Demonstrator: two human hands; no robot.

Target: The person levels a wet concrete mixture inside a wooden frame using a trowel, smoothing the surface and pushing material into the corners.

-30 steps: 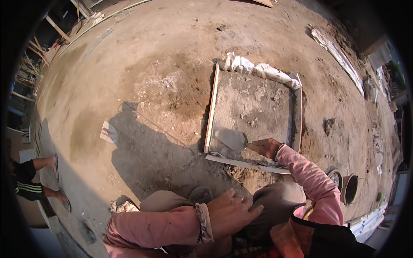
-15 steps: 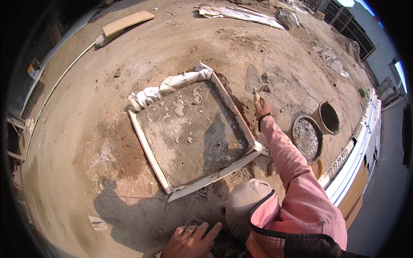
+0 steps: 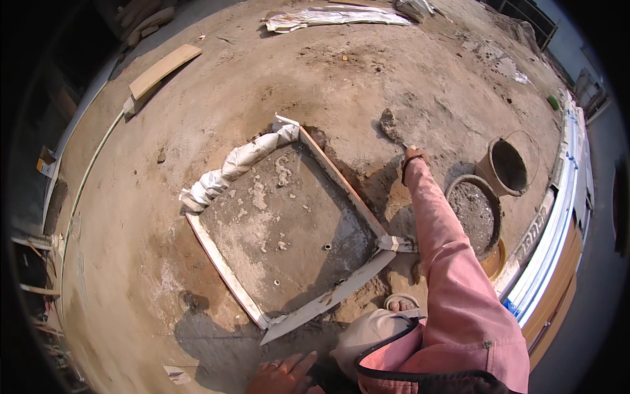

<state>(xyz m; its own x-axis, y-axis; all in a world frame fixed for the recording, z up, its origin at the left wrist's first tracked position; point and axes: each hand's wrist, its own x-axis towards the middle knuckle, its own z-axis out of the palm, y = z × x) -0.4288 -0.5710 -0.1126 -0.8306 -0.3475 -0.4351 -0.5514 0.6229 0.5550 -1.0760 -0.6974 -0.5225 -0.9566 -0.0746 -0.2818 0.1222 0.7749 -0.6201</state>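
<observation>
My right hand (image 3: 415, 155) reaches out beyond the far right side of a square frame, closed on a trowel (image 3: 392, 126). Wet grey mortar seems to cover the blade, and little of the metal shows. Low in the picture, my left hand (image 3: 283, 375) rests near my leg, fingers stretched out and holding nothing. Between my hands and to the left lies the frame of boards (image 3: 228, 279), its far side made of rolled white sacking (image 3: 237, 159). Inside is a rough grey mortar slab (image 3: 292, 220) with loose clumps and a small pipe end (image 3: 327, 247).
Right of my forearm stand a bucket of wet mortar (image 3: 472, 213) and a tilted bucket (image 3: 506, 167) with a wire handle. White profiles (image 3: 558, 223) line the right edge. A plank (image 3: 164, 71), a hose (image 3: 88, 164) and white sheeting (image 3: 335, 18) lie on the dirt ground.
The view has shifted. My right hand and the trowel have turned; the blade showed bare and flat before and now looks covered with mortar. My left hand sits lower in the picture.
</observation>
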